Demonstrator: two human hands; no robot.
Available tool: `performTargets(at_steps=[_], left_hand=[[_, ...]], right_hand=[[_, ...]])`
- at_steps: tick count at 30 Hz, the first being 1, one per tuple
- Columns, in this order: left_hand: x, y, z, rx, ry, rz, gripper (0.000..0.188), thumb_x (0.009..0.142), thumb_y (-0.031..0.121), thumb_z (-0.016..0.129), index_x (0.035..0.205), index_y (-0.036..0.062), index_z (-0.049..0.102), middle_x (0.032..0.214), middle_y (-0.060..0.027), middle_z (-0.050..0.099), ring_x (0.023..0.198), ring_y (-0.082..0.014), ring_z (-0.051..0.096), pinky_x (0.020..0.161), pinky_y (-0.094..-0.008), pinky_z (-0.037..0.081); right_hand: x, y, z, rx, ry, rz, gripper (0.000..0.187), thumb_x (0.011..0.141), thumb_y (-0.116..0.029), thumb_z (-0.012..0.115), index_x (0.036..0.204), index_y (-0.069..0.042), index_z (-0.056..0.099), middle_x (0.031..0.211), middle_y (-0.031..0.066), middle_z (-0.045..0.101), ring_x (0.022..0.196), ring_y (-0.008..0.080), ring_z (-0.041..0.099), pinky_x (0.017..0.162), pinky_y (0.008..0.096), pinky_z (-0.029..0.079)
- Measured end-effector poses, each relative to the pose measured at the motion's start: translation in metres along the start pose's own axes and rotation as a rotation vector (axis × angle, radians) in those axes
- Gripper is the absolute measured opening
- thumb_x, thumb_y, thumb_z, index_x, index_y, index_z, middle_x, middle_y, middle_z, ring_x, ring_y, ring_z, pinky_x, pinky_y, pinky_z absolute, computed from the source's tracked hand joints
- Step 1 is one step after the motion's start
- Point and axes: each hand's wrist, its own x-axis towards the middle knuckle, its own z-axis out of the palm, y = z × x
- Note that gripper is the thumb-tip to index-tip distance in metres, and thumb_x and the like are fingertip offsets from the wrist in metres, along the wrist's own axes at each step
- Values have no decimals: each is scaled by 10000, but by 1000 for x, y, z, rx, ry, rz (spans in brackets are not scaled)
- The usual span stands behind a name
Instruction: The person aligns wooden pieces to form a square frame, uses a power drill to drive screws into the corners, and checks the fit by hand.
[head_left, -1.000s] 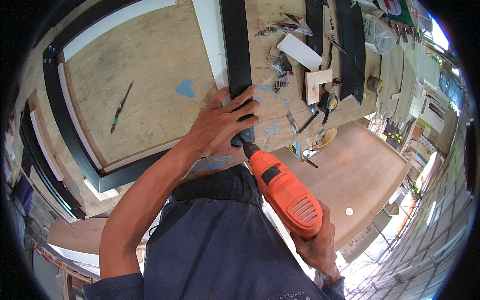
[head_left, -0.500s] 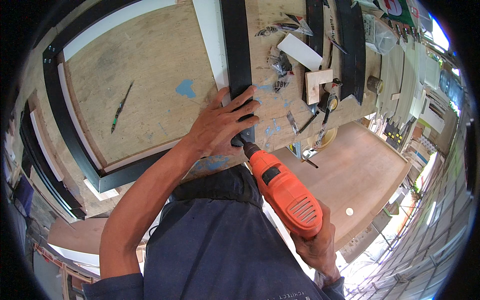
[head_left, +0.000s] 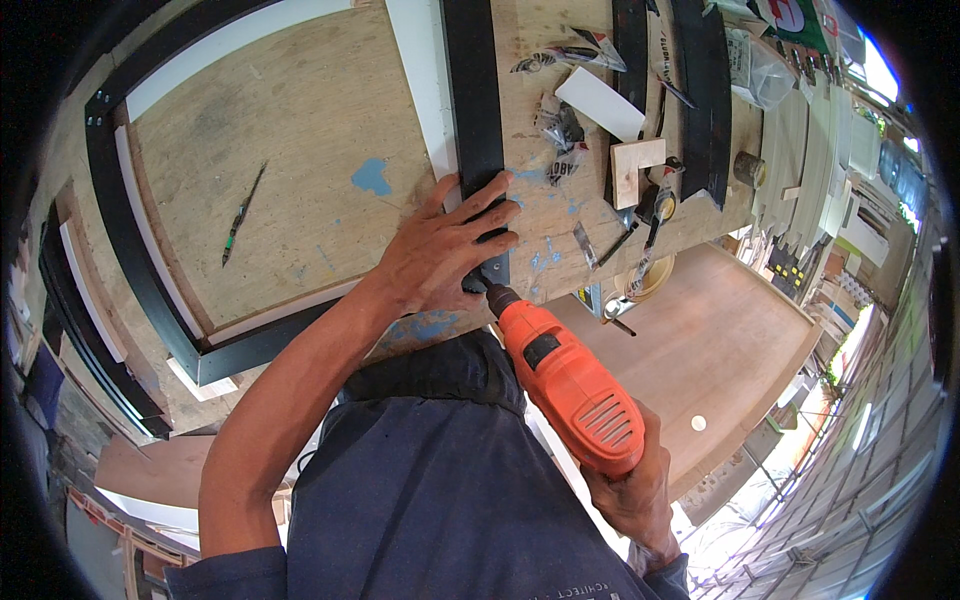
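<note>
A large black frame point(head_left: 472, 110) with a white inner edge lies on the wooden workbench point(head_left: 300, 110). My left hand point(head_left: 440, 243) rests over the frame's near right corner, its fingers spread across the black bar and the thumb side hidden beneath. In my right hand point(head_left: 632, 490) is an orange power drill point(head_left: 575, 385), gripped by its handle. The drill's dark chuck points up and left, and its tip meets the corner beside my left fingers. A screw hole or screw head shows on the bar just above the chuck; which one, I cannot tell.
Inside the frame lies a thin pen-like tool point(head_left: 240, 220) with a green part. Right of the frame are a white strip point(head_left: 600, 103), an L-shaped wood piece point(head_left: 632, 165), crumpled plastic film point(head_left: 563, 135) and tape rolls. A wide brown panel point(head_left: 700, 350) stands lower right, beside the bench.
</note>
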Motion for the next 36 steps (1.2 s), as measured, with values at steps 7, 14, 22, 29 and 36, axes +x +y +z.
performTargets(at_steps=[7,14,22,29,36], left_hand=[[-1,0,0,13,-21,-7,793,572,450,958,1287,197,727,1591,10,497,1601,-205,243,1289,-623,189],[-1,-1,3,-10,24,5,779,584,496,952,1264,181,740,1573,7,513,1597,-215,254,1288,-623,187],[0,-1,0,-8,22,20,777,580,485,944,1258,165,741,1566,-9,523,1599,-223,256,1272,-618,200],[-1,0,0,-5,20,12,770,561,457,959,1243,171,744,1569,-4,523,1599,-219,258,1271,-618,204],[0,0,0,-8,18,11,769,561,469,965,1241,185,746,1574,6,520,1595,-209,265,1278,-621,205]], right_hand=[[0,-2,0,-2,-5,6,688,873,-64,821,1413,-6,399,1092,246,745,989,432,758,805,462,607],[0,-4,1,-7,7,2,686,870,-57,821,1414,-12,405,1093,241,746,990,427,759,809,459,607],[-1,-4,0,2,0,-12,694,867,-52,821,1420,-17,403,1096,238,744,984,430,759,805,461,605],[-1,-3,0,-3,-4,-22,704,867,-79,837,1416,-9,402,1091,238,745,975,428,761,803,460,606],[0,-5,-1,-19,-7,-8,710,872,-92,839,1419,-7,395,1083,237,746,966,422,763,800,467,610]])
